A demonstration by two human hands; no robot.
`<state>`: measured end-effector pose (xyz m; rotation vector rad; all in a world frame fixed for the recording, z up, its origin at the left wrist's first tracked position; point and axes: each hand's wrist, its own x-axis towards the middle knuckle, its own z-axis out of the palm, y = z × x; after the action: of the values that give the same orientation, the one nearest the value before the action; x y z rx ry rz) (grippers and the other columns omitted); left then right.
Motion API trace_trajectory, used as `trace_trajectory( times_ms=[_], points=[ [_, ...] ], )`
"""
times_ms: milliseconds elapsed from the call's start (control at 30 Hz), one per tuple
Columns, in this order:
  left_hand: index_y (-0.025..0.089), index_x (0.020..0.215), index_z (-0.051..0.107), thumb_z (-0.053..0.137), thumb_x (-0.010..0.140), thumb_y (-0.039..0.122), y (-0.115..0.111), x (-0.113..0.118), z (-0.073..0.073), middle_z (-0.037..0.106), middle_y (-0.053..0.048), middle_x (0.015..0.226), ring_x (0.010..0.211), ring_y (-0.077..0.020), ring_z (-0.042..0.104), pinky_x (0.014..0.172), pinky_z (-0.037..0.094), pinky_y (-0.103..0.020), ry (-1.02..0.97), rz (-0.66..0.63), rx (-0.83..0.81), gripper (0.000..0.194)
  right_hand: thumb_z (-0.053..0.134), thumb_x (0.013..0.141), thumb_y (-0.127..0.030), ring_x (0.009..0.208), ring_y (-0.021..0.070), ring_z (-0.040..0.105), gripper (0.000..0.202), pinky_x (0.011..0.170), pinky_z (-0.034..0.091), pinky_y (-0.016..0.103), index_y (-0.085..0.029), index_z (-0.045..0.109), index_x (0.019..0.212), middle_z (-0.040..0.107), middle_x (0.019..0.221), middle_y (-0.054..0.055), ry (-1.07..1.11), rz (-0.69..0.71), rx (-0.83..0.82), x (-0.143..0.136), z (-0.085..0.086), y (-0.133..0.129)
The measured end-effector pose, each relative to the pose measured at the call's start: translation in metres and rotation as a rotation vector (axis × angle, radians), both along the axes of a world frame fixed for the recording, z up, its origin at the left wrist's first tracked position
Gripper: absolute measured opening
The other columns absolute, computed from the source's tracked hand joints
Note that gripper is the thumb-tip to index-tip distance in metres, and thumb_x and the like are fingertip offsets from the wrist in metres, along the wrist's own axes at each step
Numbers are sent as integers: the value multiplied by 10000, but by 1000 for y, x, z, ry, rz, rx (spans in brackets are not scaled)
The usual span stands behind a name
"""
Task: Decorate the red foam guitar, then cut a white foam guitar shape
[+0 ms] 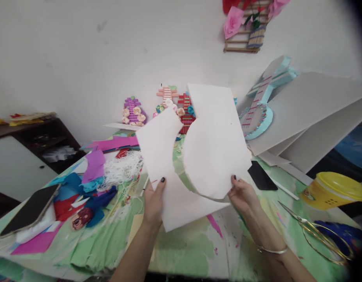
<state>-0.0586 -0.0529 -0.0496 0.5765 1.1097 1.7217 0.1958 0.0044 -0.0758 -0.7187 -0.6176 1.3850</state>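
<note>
My left hand (154, 200) grips the lower left of a white board piece (160, 145) with a curved inner edge, thumb on its face. A second white piece (218, 137), with a rounded lower left side, is pinched at its lower right corner by my right hand (239, 192). Both pieces are held up over the table, side by side. A curved gap runs between them and narrows toward the bottom right, near my right hand. Gold-handled scissors (319, 235) lie to the right of my right forearm.
On the green-stained table (181, 254) are white string (122, 168), coloured scraps, a tablet (31, 209) at the left, a black phone (261, 176) and a yellow tub (333, 190) at the right. Small decorated guitars (133, 111) and a larger blue one (259, 113) stand behind.
</note>
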Motion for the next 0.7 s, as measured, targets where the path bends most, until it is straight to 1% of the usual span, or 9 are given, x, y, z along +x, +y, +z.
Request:
trace_trajectory(
  times_ms=[67, 167, 300, 400, 500, 533, 600, 633, 700],
  points=[
    [155, 1084, 616, 771, 630, 392, 1, -9, -1, 719, -78, 913, 789, -214, 688, 698, 571, -297, 23, 59, 24, 536, 781, 621, -133, 755, 100, 687, 202, 732, 569, 156, -186, 661, 775, 735, 805, -22, 62, -29, -21, 4, 5, 0],
    [147, 1053, 620, 782, 592, 393, 0, -19, 0, 717, -73, 886, 764, -210, 683, 688, 568, -296, 33, 104, 9, 547, 776, 613, -102, 733, 101, 688, 215, 686, 576, 152, -183, 662, 777, 734, 799, -22, 92, -51, -63, 6, 8, 0],
    [176, 1005, 617, 752, 599, 371, -8, -21, 4, 706, -32, 840, 761, -199, 675, 678, 563, -287, 47, 183, -37, 470, 772, 613, -92, 739, 113, 692, 265, 658, 581, 159, -175, 670, 843, 740, 839, -7, 67, -44, -102, 1, 0, 4],
    [180, 889, 611, 744, 591, 378, -16, -25, 5, 692, -12, 776, 780, -203, 672, 668, 556, -268, 50, 228, -74, 382, 772, 627, -107, 785, 136, 696, 283, 657, 583, 177, -178, 668, 880, 740, 871, 12, 41, -47, -110, -6, -7, 7],
    [180, 828, 599, 774, 562, 405, -22, -35, 2, 688, 0, 760, 772, -199, 673, 666, 550, -251, 10, 247, -43, 390, 782, 640, -146, 807, 158, 694, 274, 662, 583, 208, -172, 657, 883, 738, 904, 36, -28, -44, -106, -16, -9, 5],
    [180, 831, 602, 786, 553, 410, -23, -39, 2, 689, 3, 756, 760, -196, 674, 666, 550, -249, -10, 254, -36, 405, 782, 653, -173, 813, 162, 692, 270, 667, 580, 219, -169, 651, 889, 735, 925, 44, -67, -15, -99, -19, -8, 4],
    [183, 851, 612, 799, 548, 408, -24, -42, 1, 692, 9, 757, 729, -190, 675, 670, 552, -254, -48, 258, -46, 422, 759, 703, -260, 797, 172, 694, 260, 659, 574, 251, -166, 633, 911, 728, 959, 65, -168, 111, -120, -24, -5, 0],
    [188, 865, 617, 799, 554, 401, -25, -43, 1, 695, 11, 765, 718, -188, 675, 675, 554, -261, -60, 251, -59, 418, 735, 735, -312, 757, 176, 697, 264, 632, 571, 269, -166, 624, 924, 724, 957, 74, -244, 192, -164, -25, -3, -3],
    [193, 876, 624, 784, 577, 383, -25, -40, 2, 699, 7, 772, 710, -192, 677, 685, 559, -279, -60, 240, -98, 389, 663, 793, -418, 617, 171, 684, 297, 515, 533, 268, -158, 615, 927, 720, 908, 87, -469, 327, -276, -24, 4, -10]
  ],
)
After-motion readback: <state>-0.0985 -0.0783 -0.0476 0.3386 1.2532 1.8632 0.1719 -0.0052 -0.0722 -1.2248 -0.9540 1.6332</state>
